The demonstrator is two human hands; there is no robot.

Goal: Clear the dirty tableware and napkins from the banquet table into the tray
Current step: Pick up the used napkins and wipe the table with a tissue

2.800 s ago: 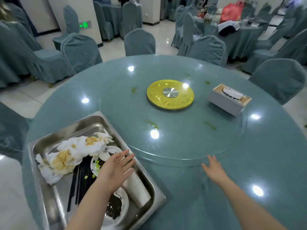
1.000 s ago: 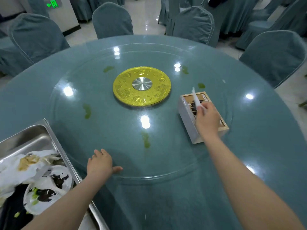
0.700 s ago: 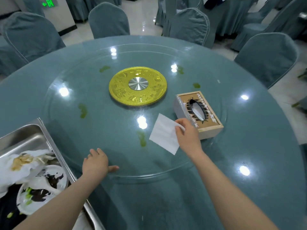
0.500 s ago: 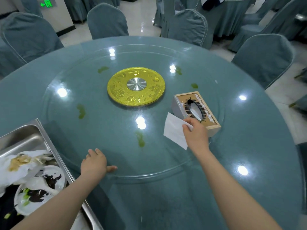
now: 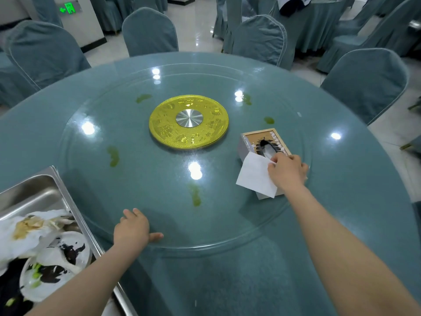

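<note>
My right hand (image 5: 287, 171) pinches a clean white tissue (image 5: 255, 176) over the near end of the tissue box (image 5: 248, 142), which stands on the glass turntable. My left hand (image 5: 132, 229) rests flat on the turntable's near edge with fingers spread. The steel tray (image 5: 57, 190) sits at the lower left. It holds crumpled soiled napkins (image 5: 29, 231), dirty white plates (image 5: 59, 254) and dark chopsticks. Green sauce smears (image 5: 196, 195) mark the glass.
A gold disc (image 5: 189, 120) with a silver hub lies at the centre of the round blue table (image 5: 341, 179). Covered chairs (image 5: 150, 33) ring the far side. More tables and chairs stand behind them.
My right hand pulled a tissue out of the box, swung it left over the glass, then drew it back to the box. My left hand stayed pressed on the turntable edge.
</note>
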